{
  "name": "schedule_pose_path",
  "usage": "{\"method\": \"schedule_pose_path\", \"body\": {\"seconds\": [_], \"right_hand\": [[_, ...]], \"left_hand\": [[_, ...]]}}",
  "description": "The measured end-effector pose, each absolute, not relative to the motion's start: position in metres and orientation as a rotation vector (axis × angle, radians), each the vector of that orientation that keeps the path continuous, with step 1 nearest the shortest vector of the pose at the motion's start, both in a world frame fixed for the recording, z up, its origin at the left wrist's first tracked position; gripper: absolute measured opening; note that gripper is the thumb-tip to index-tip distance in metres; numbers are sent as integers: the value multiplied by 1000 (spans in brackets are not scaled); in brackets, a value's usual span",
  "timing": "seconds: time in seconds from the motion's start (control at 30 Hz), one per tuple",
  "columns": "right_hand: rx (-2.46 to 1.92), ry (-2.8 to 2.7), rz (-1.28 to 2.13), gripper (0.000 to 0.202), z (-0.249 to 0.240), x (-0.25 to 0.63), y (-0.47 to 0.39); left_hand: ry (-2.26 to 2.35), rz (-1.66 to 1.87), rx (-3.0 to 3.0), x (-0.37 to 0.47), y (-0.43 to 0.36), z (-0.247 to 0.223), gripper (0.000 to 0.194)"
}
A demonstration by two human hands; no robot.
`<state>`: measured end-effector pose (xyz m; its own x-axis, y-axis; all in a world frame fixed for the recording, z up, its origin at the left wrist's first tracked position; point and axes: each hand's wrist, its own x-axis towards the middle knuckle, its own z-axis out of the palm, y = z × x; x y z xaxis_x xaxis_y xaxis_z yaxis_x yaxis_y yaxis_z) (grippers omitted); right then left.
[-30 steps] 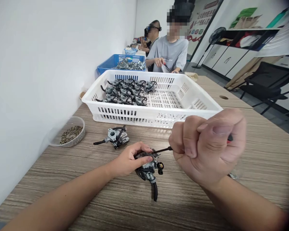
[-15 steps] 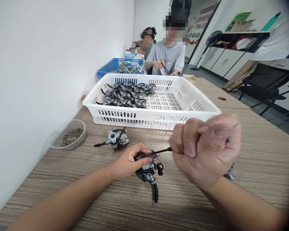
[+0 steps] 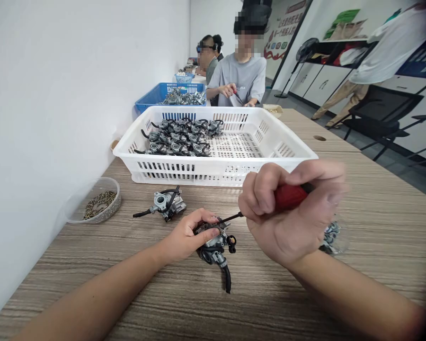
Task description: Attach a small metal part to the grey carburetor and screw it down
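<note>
On the wooden table, my left hand [image 3: 195, 232] grips a carburetor [image 3: 215, 248] with a short black hose, thumb and fingers around its upper part. My right hand [image 3: 291, 208] is closed round the red handle of a screwdriver [image 3: 291, 196]. The dark shaft slants down to the left, and its tip meets the top of the carburetor beside my left fingertips. What the tip sits on is too small to make out. A second carburetor [image 3: 166, 202] lies to the left, beyond my left hand.
A white crate [image 3: 213, 168] with several carburetors stands behind. Left is a clear tub [image 3: 119, 201] of small screws; another container of metal parts [image 3: 332, 234] is partly behind my right wrist. Beyond are a blue crate [image 3: 145, 102], a seated co-worker [image 3: 239, 78] and a black chair [image 3: 386, 111].
My right hand has turned and its fingers have loosened, so the red screwdriver handle shows. The left hand keeps its hold on the carburetor. The whole view has shifted slightly.
</note>
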<state>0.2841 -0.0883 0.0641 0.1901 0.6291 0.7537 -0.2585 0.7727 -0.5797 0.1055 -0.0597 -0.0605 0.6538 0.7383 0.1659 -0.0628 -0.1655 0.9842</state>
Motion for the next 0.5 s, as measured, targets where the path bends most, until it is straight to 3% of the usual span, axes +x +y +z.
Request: {"method": "schedule_pose_path", "body": {"seconds": [0.2, 0.4, 0.5], "right_hand": [[-498, -1563, 195, 17, 62, 307, -72], [-868, -2191, 194, 63, 115, 362, -88], [-939, -2257, 183, 52, 134, 374, -94]], "left_hand": [[569, 771, 1595, 105, -60, -55, 29], [531, 779, 1592, 105, -60, -54, 28], [532, 791, 1601, 105, -59, -55, 28]]}}
